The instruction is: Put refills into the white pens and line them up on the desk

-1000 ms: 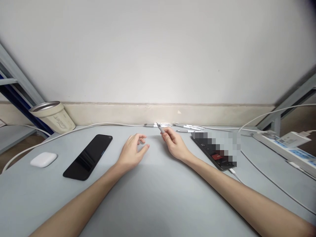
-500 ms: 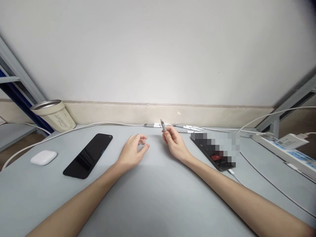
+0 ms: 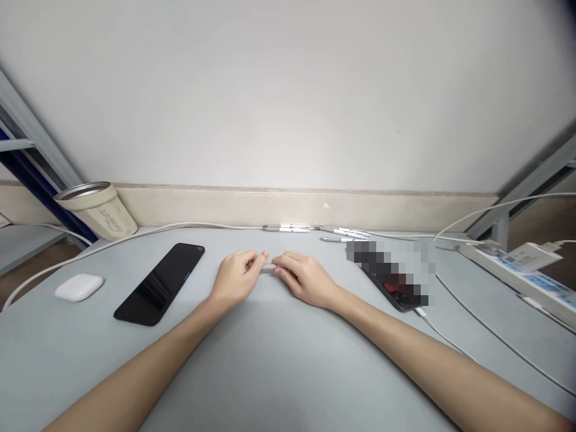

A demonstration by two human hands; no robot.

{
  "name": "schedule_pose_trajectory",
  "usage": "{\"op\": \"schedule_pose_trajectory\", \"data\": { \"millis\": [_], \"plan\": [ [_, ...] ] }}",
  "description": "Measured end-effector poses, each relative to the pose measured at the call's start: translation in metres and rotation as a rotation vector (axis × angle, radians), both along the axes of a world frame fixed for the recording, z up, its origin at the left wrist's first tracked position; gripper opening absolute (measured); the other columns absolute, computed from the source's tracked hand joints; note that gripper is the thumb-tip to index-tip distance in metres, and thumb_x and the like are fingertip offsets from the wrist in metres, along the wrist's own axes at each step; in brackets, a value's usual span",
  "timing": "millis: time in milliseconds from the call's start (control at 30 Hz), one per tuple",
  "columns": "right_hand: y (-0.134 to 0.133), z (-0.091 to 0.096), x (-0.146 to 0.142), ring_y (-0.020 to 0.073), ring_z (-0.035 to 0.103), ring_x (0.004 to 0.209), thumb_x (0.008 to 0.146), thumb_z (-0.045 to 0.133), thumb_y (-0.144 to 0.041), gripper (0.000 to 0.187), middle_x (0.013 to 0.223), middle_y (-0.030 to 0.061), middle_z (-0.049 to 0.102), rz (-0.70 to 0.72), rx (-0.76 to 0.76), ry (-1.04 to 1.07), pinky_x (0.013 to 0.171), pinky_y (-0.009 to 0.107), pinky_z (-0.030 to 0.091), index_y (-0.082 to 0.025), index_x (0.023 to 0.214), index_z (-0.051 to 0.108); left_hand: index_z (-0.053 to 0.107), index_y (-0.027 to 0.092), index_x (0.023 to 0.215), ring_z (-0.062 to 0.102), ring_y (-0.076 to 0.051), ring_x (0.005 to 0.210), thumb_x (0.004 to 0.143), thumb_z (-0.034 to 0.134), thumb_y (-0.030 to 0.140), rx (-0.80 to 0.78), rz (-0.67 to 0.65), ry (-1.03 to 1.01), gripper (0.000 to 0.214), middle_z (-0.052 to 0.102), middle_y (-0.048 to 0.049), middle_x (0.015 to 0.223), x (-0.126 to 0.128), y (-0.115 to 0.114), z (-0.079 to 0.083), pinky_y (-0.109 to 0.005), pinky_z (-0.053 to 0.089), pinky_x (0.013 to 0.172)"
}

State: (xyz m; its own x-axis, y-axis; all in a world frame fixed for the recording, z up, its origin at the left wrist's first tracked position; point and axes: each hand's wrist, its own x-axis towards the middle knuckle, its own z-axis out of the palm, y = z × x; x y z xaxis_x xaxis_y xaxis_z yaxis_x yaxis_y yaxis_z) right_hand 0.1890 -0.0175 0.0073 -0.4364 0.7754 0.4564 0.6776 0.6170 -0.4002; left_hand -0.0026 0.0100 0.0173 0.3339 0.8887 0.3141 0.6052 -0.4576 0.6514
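A pen (image 3: pixel 269 269) with a grey grip lies level between my two hands, just above the grey desktop (image 3: pixel 270 360). My left hand (image 3: pixel 238 276) is closed around one end of it. At the other end, the fingers and thumb of my right hand (image 3: pixel 310 279) pinch it. Most of the pen is hidden inside the hands; only a short grey stretch shows in the gap. Behind them, several similar white and grey pens (image 3: pixel 344 232) lie along the wall, and a single pen (image 3: pixel 335 240) sits nearer to my right hand.
On the left are a black phone (image 3: pixel 159 285), a white earbud case (image 3: pixel 80 287) and a cream tumbler (image 3: pixel 105 213). To the right, a partly blurred phone (image 3: pixel 407 300) is plugged into a cable. A power strip (image 3: pixel 531 270) with chargers lies at the far right.
My right hand has turned the pen from upright to level and lowered it. My left hand, open before, has closed on the pen's other end.
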Motion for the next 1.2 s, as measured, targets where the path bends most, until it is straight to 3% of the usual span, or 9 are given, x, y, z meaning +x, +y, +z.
{"op": "schedule_pose_trajectory", "data": {
  "millis": [100,233,367,567,833,1033,1200],
  "plan": [
    [-0.001,-0.001,-0.001,0.0153,0.058,0.079,0.096,0.039,-0.028,0.023,0.093,0.0061,0.064,-0.003,-0.003,-0.054,0.071,0.026,0.043,-0.021,0.106,0.059,0.039,0.018,0.053,0.041,-0.011,0.055,0.089,0.037,0.047,0.022,0.007,0.028,0.046,0.042,0.0031,0.052,0.000,0.002,-0.002,-0.024,0.032,0.054],
    [0.000,-0.004,0.000,0.0148,0.060,0.078,0.096,0.039,-0.030,0.023,0.096,0.0057,0.065,-0.025,-0.005,-0.075,0.071,0.025,0.043,-0.022,0.105,0.059,0.037,0.019,0.055,0.043,-0.012,0.058,0.089,0.038,0.044,0.084,-0.004,0.072,0.043,0.042,0.0030,0.054,0.000,0.004,-0.005,-0.025,0.031,0.055],
    [0.000,-0.005,0.000,0.0150,0.060,0.079,0.096,0.040,-0.030,0.021,0.096,0.0055,0.065,-0.036,-0.008,-0.073,0.070,0.026,0.043,-0.022,0.105,0.057,0.045,0.020,0.058,0.047,-0.014,0.061,0.091,0.037,0.043,0.109,-0.001,0.104,0.041,0.051,0.0020,0.058,0.000,0.004,-0.006,-0.026,0.032,0.056],
    [0.000,-0.006,0.000,0.0144,0.060,0.077,0.094,0.045,-0.030,0.017,0.100,0.0058,0.064,-0.076,-0.001,-0.029,0.068,0.025,0.043,-0.022,0.104,0.054,0.055,0.022,0.062,0.056,-0.018,0.072,0.093,0.032,0.043,-0.001,-0.072,0.137,0.044,0.067,0.0017,0.071,0.002,0.004,-0.007,-0.027,0.037,0.064],
    [0.000,-0.002,-0.001,0.0150,0.056,0.076,0.096,0.040,-0.035,0.024,0.085,0.0046,0.062,-0.188,0.064,-0.131,0.063,0.024,0.036,-0.022,0.097,0.059,0.050,0.020,0.063,0.057,-0.015,0.068,0.093,0.031,0.044,0.004,-0.050,0.114,0.043,0.066,0.0016,0.073,0.000,0.008,-0.011,-0.026,0.036,0.062],
    [0.001,-0.002,-0.001,0.0138,0.059,0.077,0.098,0.036,-0.035,0.025,0.090,0.0028,0.066,-0.141,-0.030,-0.136,0.063,0.023,0.035,-0.022,0.098,0.058,0.048,0.020,0.063,0.056,-0.016,0.070,0.093,0.031,0.044,0.035,-0.037,0.151,0.042,0.064,0.0013,0.071,0.000,0.008,-0.010,-0.026,0.035,0.064],
    [0.001,-0.003,-0.002,0.0133,0.057,0.076,0.096,0.040,-0.036,0.023,0.089,0.0033,0.063,-0.198,0.029,-0.131,0.064,0.023,0.035,-0.022,0.100,0.058,0.045,0.020,0.061,0.054,-0.015,0.063,0.094,0.027,0.046,-0.030,-0.011,0.118,0.046,0.063,0.0012,0.068,0.001,0.007,-0.008,-0.027,0.034,0.060]
  ]
}}
